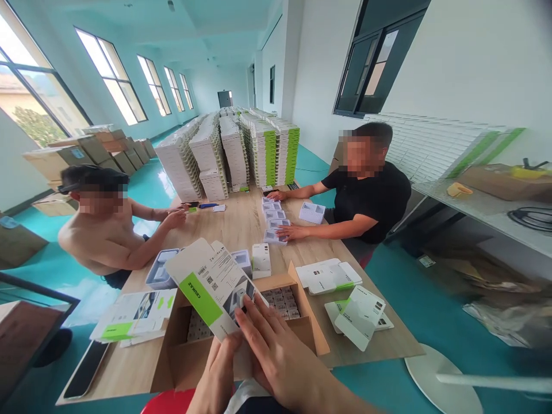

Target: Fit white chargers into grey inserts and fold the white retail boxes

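A white and green flat-looking packaging box [199, 287], with printed text and a product picture, is tilted up in front of me. My left hand [219, 359] grips its lower end, the thumb against the front. Across its lower right part lies my right hand [276, 351], fingers close together and pressed on the printed face. Its fingertips cover some of the picture. Below and behind the box stands an open brown carton [315, 333], holding many small white boxes [284, 302] in rows; my hands partly hide it.
Flattened packaging boxes lie left [129, 316] and right [362, 313] of the carton. A phone [86, 371] rests at the near left. Blue-white trays [161, 270] stand behind. Two people sit at the table; one touches a row of trays [276, 224]. Tall box stacks [211, 149] fill the back.
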### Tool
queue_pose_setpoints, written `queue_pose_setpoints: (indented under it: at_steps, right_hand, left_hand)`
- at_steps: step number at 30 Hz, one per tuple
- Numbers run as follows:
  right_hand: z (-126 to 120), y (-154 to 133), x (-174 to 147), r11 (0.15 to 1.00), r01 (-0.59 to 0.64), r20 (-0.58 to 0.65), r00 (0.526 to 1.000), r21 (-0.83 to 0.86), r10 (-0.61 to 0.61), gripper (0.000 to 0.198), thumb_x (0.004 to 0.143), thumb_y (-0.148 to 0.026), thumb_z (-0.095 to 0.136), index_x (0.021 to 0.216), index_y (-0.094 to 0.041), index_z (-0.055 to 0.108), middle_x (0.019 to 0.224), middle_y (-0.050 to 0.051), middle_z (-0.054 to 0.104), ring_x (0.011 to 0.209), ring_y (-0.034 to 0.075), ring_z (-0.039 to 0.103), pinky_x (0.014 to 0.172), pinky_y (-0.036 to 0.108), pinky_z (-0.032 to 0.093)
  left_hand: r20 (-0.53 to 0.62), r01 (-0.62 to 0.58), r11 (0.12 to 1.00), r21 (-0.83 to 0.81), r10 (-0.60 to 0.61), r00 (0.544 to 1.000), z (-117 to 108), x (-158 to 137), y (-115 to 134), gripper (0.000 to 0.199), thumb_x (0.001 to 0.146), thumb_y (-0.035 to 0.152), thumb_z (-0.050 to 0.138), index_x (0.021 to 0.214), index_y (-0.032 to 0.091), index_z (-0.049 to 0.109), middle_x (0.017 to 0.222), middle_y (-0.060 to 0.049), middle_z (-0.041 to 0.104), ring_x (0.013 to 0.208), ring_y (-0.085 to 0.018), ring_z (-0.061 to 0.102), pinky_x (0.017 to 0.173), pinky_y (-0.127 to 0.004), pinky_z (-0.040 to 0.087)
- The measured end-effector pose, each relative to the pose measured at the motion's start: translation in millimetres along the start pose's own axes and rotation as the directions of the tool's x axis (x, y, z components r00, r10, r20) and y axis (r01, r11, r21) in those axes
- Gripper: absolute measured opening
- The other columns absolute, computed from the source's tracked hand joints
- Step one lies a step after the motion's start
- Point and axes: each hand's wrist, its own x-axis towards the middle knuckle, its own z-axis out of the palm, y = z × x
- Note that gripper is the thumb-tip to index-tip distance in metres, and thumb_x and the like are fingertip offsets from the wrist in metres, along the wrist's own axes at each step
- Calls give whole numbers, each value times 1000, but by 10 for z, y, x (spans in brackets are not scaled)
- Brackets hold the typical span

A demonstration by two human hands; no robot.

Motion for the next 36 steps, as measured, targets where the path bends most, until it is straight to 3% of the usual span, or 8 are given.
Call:
queue_pose_setpoints:
  at_steps: [3, 7, 13, 20, 26, 30, 33, 36]
  right_hand:
    - [-15, -27, -10, 997, 82, -40, 996, -13, -82, 100, 88, -1, 58, 163, -10, -8, 161, 26, 28, 148, 45, 30, 109, 62, 48]
    - [-33, -58, -6, 984, 178, -93, 980, 24, -175, 93, 97, -6, 52, 161, -8, -15, 161, 25, 29, 152, 35, 22, 116, 52, 44]
    - [53, 11, -31, 977, 181, -138, 976, 109, -166, 88, 100, -7, 44, 162, -17, -18, 165, 18, 31, 155, 27, 22, 119, 46, 41]
    - [70, 24, -34, 976, 170, -231, 963, 134, -136, 95, 92, 2, 42, 163, -22, -16, 167, 13, 30, 155, 24, 26, 121, 46, 39]
    - [126, 43, 41, 973, -43, -179, 980, 228, 85, 97, 95, -7, 51, 163, -25, -16, 165, 14, 35, 149, 29, 40, 115, 44, 45]
    - [27, 84, 54, 869, -225, -98, 950, 440, 296, 87, 97, -9, 49, 165, -30, 0, 156, 10, 52, 136, 26, 58, 108, 38, 53]
    - [-203, 111, 35, 751, -291, 83, 949, 593, 303, 74, 98, -6, 44, 163, -34, 23, 156, 5, 53, 140, 23, 54, 113, 40, 49]
    - [-353, 90, 51, 663, -351, 164, 930, 661, 328, 68, 100, -14, 50, 162, -31, 28, 161, 5, 45, 149, 24, 41, 117, 45, 42]
  left_hand:
    - [35, 16, 1000, -1, -16, 999, 13, -67, 104, 51, 75, 53, 74, 115, 20, 76, 139, -14, 69, 148, -38, 42, 123, -54, 34]
    - [216, -136, 991, 13, 129, 968, -31, -53, 245, 80, 60, 78, 77, 112, 18, 78, 131, -19, 72, 143, -45, 46, 124, -59, 26]
    - [318, -228, 973, -24, 224, 921, 18, 40, 351, 102, 50, 86, 76, 127, 19, 68, 128, -18, 70, 136, -42, 52, 116, -54, 41]
    - [230, -227, 968, -108, 246, 941, 95, 72, 314, 100, 49, 80, 82, 125, 18, 66, 133, -21, 68, 129, -44, 58, 110, -54, 47]
    - [230, -193, 980, -54, 201, 952, 253, 21, 338, 92, 48, 80, 82, 114, 18, 69, 112, -16, 77, 106, -38, 70, 92, -45, 57]
    - [59, -216, 976, -11, 216, 975, 288, 45, 319, 77, 51, 69, 88, 104, 17, 69, 94, -11, 78, 87, -30, 71, 78, -37, 58]
    - [-50, -231, 973, 24, 232, 971, 263, 77, 307, 68, 51, 59, 91, 98, 17, 65, 85, -8, 76, 77, -26, 69, 69, -34, 56]
    - [-101, -228, 964, 139, 243, 965, 288, 45, 311, 68, 52, 50, 91, 103, 18, 61, 91, -8, 77, 84, -29, 71, 73, -35, 56]
